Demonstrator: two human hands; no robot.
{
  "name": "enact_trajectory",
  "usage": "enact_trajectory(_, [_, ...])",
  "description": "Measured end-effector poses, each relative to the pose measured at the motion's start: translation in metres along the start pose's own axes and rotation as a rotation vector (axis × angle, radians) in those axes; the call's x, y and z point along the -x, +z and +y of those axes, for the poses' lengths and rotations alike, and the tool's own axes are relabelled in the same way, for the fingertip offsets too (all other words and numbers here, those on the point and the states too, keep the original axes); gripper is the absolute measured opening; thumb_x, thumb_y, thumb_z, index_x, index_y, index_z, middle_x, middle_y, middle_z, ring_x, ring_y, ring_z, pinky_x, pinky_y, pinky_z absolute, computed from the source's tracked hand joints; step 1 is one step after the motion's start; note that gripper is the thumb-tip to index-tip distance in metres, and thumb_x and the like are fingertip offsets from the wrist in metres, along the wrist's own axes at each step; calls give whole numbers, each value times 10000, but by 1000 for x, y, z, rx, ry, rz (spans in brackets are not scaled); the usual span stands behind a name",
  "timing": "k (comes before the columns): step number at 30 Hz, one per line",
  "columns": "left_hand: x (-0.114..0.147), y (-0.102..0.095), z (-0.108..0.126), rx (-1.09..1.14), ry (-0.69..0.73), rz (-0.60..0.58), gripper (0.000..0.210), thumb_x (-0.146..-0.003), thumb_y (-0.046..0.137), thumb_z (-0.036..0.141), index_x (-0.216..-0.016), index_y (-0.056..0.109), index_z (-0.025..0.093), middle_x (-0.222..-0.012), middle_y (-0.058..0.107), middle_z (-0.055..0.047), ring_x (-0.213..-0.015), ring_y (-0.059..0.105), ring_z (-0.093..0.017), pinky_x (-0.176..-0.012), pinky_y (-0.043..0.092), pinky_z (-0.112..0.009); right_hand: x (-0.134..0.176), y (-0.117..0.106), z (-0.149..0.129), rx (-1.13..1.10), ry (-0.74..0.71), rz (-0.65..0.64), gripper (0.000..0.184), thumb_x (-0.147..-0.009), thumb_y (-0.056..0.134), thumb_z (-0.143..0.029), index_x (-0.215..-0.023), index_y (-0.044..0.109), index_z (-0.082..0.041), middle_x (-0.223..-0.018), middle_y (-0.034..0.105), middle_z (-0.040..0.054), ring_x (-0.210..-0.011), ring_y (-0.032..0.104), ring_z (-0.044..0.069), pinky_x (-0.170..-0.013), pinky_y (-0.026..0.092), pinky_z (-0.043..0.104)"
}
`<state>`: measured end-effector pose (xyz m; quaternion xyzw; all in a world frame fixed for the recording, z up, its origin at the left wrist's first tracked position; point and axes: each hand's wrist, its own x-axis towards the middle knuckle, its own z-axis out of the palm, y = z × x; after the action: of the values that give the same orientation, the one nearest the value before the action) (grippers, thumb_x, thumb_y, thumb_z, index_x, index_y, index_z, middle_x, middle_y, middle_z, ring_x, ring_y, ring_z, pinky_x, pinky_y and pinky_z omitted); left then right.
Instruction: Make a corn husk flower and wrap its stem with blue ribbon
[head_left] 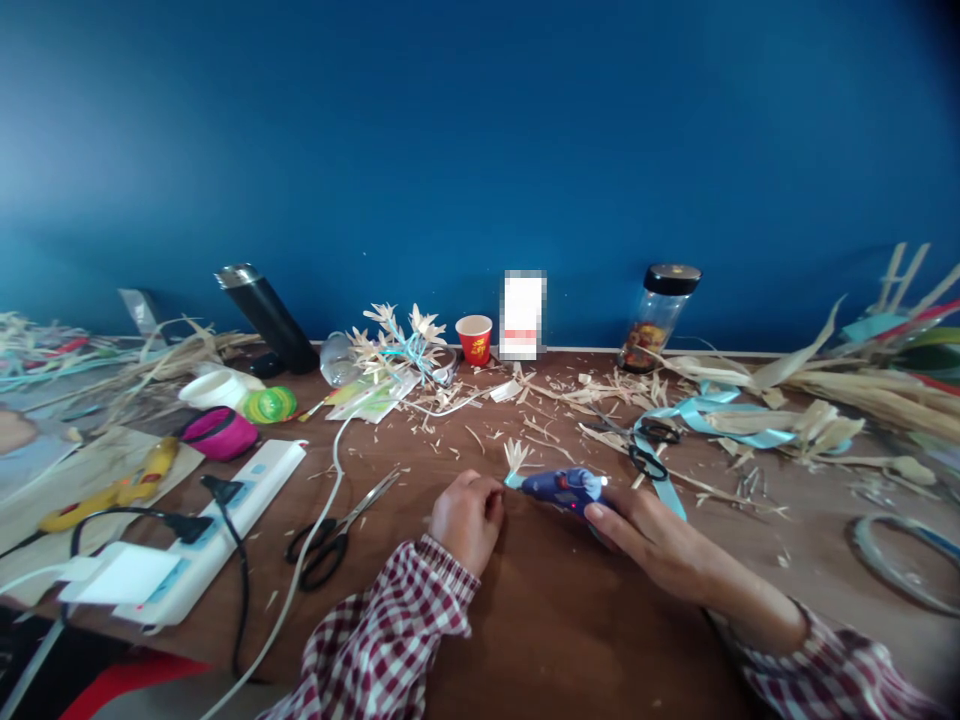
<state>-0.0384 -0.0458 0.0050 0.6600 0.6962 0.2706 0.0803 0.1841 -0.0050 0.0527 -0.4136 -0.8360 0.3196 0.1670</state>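
The left hand (466, 522) curled knuckles-up, its grip pinching the pale-blue base of a small husk flower (516, 458) near the counter's middle. The right hand (649, 535) slanted in, its grip wrapped around a blue glue gun (562, 489) aimed at that base. Bare counter (577, 630) lay open below both; scissors (341, 526) flanked the left, and a wall (480, 150) bounded the far edge.

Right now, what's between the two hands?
A pale flower by the left hand and a blue tool in the right hand, in the head view.
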Motion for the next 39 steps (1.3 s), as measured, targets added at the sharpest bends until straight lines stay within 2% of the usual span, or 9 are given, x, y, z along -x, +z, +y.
enact_trajectory(3, [-1, 0, 0, -19, -1, 5, 178, -789, 474, 163, -739, 643, 189, -720, 569, -28, -660, 523, -137, -618, 369, -237, -2, -1, -2, -61, 0, -51, 370, -909, 314, -432, -779, 566, -193, -602, 566, -9, -548, 514, 126, -530, 403, 239])
enact_trajectory(8, [0, -2, 2, -28, 2, -8, 173, -788, 479, 167, -732, 642, 187, -715, 569, -29, -665, 524, -141, -612, 364, -237, -4, 3, -6, -53, -29, 20, 338, -897, 349, -436, -824, 578, -199, -687, 605, 9, -628, 547, 143, -593, 413, 257])
enact_trajectory(16, [0, 1, 0, -10, 6, 13, 177, -788, 478, 166, -747, 648, 189, -729, 580, -29, -667, 526, -140, -627, 370, -237, -5, 2, 6, -104, 5, -45, 383, -913, 297, -451, -704, 483, -188, -581, 517, -14, -528, 465, 109, -504, 355, 232])
enact_trajectory(23, [0, 0, 0, -26, 9, 0, 172, -785, 483, 164, -730, 644, 192, -721, 574, -27, -660, 521, -142, -612, 362, -238, -5, 0, 7, -81, 13, -61, 360, -905, 316, -457, -713, 478, -199, -607, 522, -13, -563, 480, 124, -535, 362, 250])
enact_trajectory(28, [0, 1, 0, 2, 15, 11, 174, -788, 480, 160, -769, 650, 189, -764, 593, -36, -703, 536, -148, -654, 381, -245, -8, 2, 10, -157, 28, -72, 396, -917, 283, -449, -666, 449, -191, -581, 522, -13, -526, 468, 112, -510, 345, 246])
enact_trajectory(39, [-1, -3, 4, -38, -6, -12, 192, -800, 472, 172, -723, 648, 181, -719, 576, -35, -656, 522, -141, -612, 363, -241, -6, -1, 6, -9, 7, -22, 362, -905, 304, -462, -706, 464, -206, -602, 527, -12, -566, 493, 128, -540, 362, 262])
